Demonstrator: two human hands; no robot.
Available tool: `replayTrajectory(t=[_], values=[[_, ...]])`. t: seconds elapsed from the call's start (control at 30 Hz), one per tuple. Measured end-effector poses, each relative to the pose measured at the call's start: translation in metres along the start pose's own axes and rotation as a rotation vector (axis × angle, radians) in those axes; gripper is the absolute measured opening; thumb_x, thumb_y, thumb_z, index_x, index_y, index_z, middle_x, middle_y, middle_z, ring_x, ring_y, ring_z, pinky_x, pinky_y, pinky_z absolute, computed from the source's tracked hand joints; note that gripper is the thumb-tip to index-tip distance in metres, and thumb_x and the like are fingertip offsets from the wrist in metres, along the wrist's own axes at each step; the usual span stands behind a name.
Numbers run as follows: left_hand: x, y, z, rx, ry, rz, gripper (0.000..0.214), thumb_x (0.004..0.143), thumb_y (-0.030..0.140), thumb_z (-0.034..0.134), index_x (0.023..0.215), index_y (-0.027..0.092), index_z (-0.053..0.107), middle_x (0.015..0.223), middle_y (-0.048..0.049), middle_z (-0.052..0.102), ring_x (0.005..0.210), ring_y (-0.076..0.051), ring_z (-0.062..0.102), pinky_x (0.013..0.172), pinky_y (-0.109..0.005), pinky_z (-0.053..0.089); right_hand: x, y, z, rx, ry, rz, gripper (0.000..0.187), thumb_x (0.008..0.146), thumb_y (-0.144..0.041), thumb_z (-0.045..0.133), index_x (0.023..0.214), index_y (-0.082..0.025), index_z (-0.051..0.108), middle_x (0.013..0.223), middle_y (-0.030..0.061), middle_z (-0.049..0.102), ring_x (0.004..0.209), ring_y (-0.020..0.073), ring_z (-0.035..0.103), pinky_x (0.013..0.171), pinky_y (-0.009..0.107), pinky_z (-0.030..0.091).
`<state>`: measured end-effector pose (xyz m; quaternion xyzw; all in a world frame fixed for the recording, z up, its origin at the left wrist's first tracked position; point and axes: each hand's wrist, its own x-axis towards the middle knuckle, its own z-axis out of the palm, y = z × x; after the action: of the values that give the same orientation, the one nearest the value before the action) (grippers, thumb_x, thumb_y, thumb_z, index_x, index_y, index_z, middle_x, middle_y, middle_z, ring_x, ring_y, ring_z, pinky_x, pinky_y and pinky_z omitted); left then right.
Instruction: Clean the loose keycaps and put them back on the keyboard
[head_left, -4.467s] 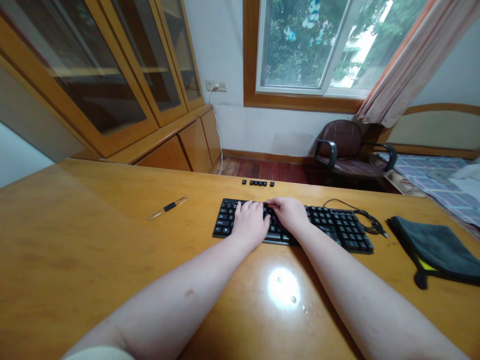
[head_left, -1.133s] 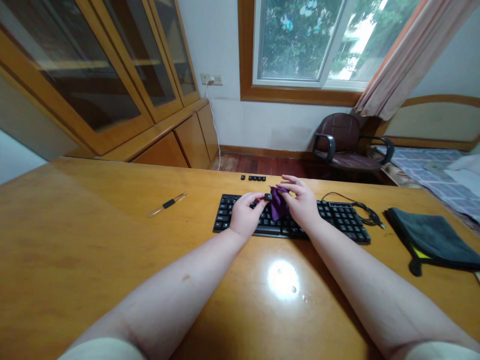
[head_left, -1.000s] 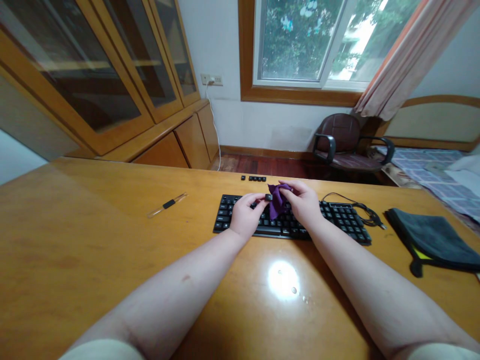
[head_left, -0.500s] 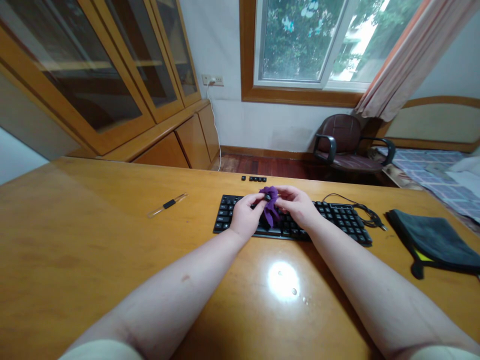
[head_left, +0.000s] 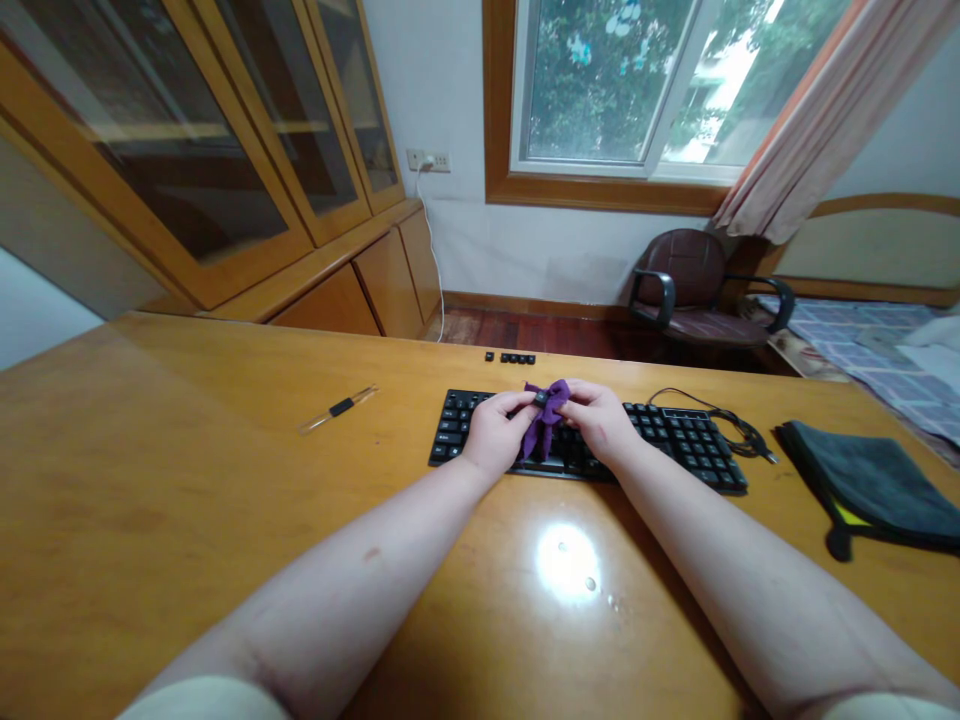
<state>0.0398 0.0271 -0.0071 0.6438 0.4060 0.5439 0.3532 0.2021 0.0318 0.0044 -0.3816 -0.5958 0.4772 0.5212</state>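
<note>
Between the fingertips of my left hand [head_left: 495, 432] is a small black keycap [head_left: 541, 398]. My right hand [head_left: 602, 424] pinches a purple cloth [head_left: 553, 408], which is bunched against the keycap and hangs down in folds. Both hands are closed and held just above a black keyboard [head_left: 686, 440], hiding much of its middle. Beyond the keyboard, several loose keycaps [head_left: 517, 358] lie in a short row near the far table edge, with a single keycap [head_left: 489, 356] to their left.
A clear keycap puller with a black middle [head_left: 341, 407] lies left of the keyboard on the wooden table [head_left: 187, 480]. The coiled cable [head_left: 739, 432] sits behind the keyboard's right end. At the right is a folded dark grey cloth [head_left: 874, 478]. An office chair [head_left: 686, 280] stands beyond the table.
The purple cloth has shifted and folded differently around the keycap, with the right fingers pressing it closer. The hands stay over the same part of the keyboard.
</note>
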Motion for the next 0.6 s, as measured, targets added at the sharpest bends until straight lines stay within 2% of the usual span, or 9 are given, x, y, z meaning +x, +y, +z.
replayTrajectory(t=[0.2, 0.37, 0.6], values=[[-0.0004, -0.0036, 0.0010, 0.026, -0.017, 0.038, 0.012, 0.075, 0.016, 0.061, 0.080, 0.018, 0.072, 0.084, -0.0052, 0.072, 0.080, -0.018, 0.066, 0.081, -0.032, 0.051, -0.0038, -0.0047, 0.0097, -0.024, -0.116, -0.077, 0.029, 0.066, -0.031, 0.074, 0.093, -0.024, 0.071, 0.102, 0.0039, 0.066, 0.098, 0.0207, 0.060, 0.090, 0.035, 0.045], [-0.0019, -0.0016, 0.0002, 0.044, -0.024, 0.043, 0.012, 0.075, 0.015, 0.060, 0.079, 0.017, 0.072, 0.083, -0.0058, 0.071, 0.079, -0.017, 0.065, 0.080, -0.031, 0.051, -0.0045, -0.0014, 0.0102, -0.133, -0.090, -0.103, 0.022, 0.068, -0.037, 0.072, 0.086, -0.025, 0.073, 0.102, 0.0052, 0.068, 0.099, 0.0221, 0.060, 0.092, 0.038, 0.045], [-0.0011, -0.0042, 0.0003, 0.035, -0.022, 0.028, 0.013, 0.076, 0.017, 0.059, 0.081, 0.018, 0.072, 0.086, -0.0047, 0.071, 0.082, -0.017, 0.066, 0.082, -0.031, 0.051, -0.0042, 0.0007, 0.0102, -0.145, -0.073, -0.147, 0.020, 0.071, -0.041, 0.068, 0.085, -0.027, 0.074, 0.100, 0.0044, 0.070, 0.097, 0.0219, 0.062, 0.091, 0.037, 0.045]])
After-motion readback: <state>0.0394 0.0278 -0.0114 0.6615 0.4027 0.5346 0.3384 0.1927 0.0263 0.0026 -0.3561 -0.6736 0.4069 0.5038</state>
